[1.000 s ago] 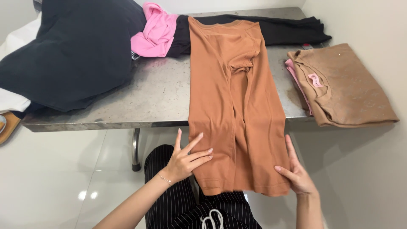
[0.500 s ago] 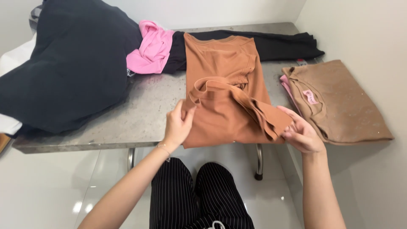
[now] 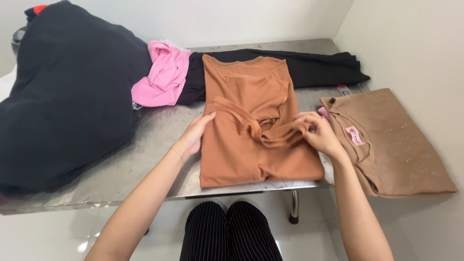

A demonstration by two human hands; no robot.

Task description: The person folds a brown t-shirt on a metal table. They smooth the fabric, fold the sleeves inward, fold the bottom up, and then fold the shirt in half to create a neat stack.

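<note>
An orange-brown shirt point(image 3: 246, 150) lies on the steel table point(image 3: 159, 133), folded up from its hem so the lower half covers the middle. My left hand point(image 3: 195, 133) pinches the folded hem at the shirt's left edge. At the shirt's right edge my right hand point(image 3: 319, 133) grips the bunched hem. Both hands rest low on the cloth. The shirt's collar points to the far side of the table.
A folded tan shirt point(image 3: 391, 140) lies on a pink one at the right, overhanging the table edge. A large black garment point(image 3: 67, 96) fills the left. A pink garment point(image 3: 162, 77) and black trousers point(image 3: 319, 67) lie at the back. A wall stands close on the right.
Both hands lifted the hanging hem from below the table edge and carried it up and forward onto the shirt, folding it. The hem now lies across the shirt's middle.
</note>
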